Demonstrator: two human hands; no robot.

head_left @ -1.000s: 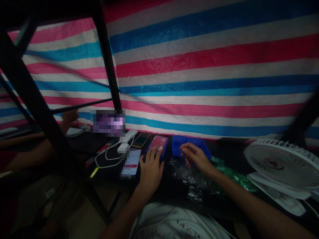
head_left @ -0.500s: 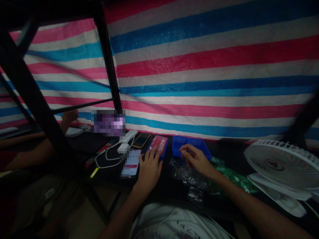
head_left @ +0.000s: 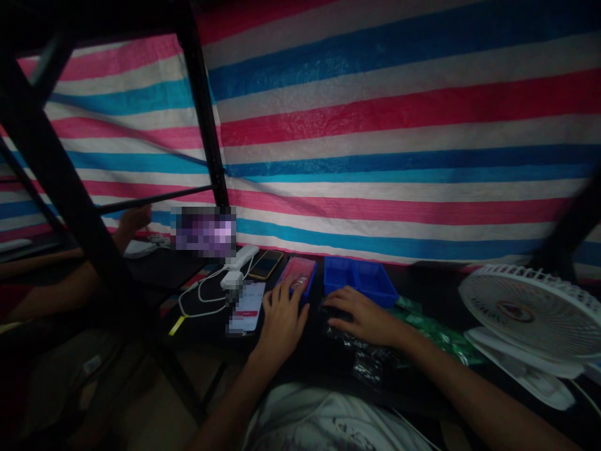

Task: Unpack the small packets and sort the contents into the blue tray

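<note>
My left hand lies palm down with its fingers spread, the fingertips on the near end of a blue tray that holds clear-wrapped pink packets. My right hand rests over a heap of small clear plastic packets with dark contents, its fingers stretched and apart. What lies under that palm is hidden. Just behind it stands a blue two-compartment tray. Green plastic packets lie beside my right wrist.
A lit phone and a darker phone lie left of my left hand, near a white power strip with cables. A white clip fan stands at right. Black metal posts rise at left; another person's hand is beyond them.
My right hand has come down from in front of the blue two-compartment tray onto the clear packets, and its fingers have spread out. My left hand has hardly moved.
</note>
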